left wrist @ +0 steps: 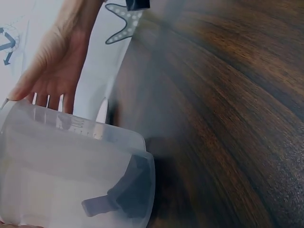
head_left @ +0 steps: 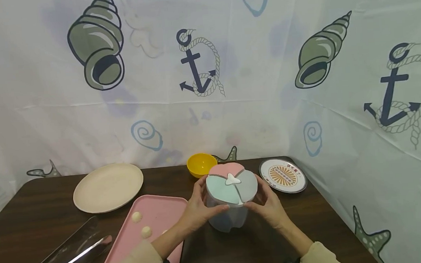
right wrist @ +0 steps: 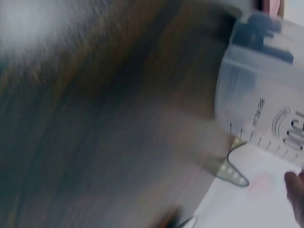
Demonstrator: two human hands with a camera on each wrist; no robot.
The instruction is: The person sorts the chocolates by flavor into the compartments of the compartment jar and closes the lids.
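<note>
Both hands hold a clear lobed storage canister (head_left: 228, 218) from its two sides, in the middle of the head view. Its lid (head_left: 220, 190) has pink, mint and grey sections around a small white knob. The left hand (head_left: 200, 207) grips the left side, its thumb laid across the front below the lid. On the opposite side the right hand (head_left: 268, 203) does the same. Dark shapes (left wrist: 133, 187) show through the clear wall in the left wrist view. Printed lettering and scale marks run along the wall (right wrist: 266, 114) in the right wrist view. Whether the base touches the table cannot be told.
Left of the canister lies a pink tray (head_left: 161, 208) with several small pale balls. Long metal tongs (head_left: 74, 257) lie further left. Behind are a cream plate (head_left: 108, 187), a yellow bowl (head_left: 202, 164) and a patterned white plate (head_left: 283, 176). Printed cloth encloses the table's back and right.
</note>
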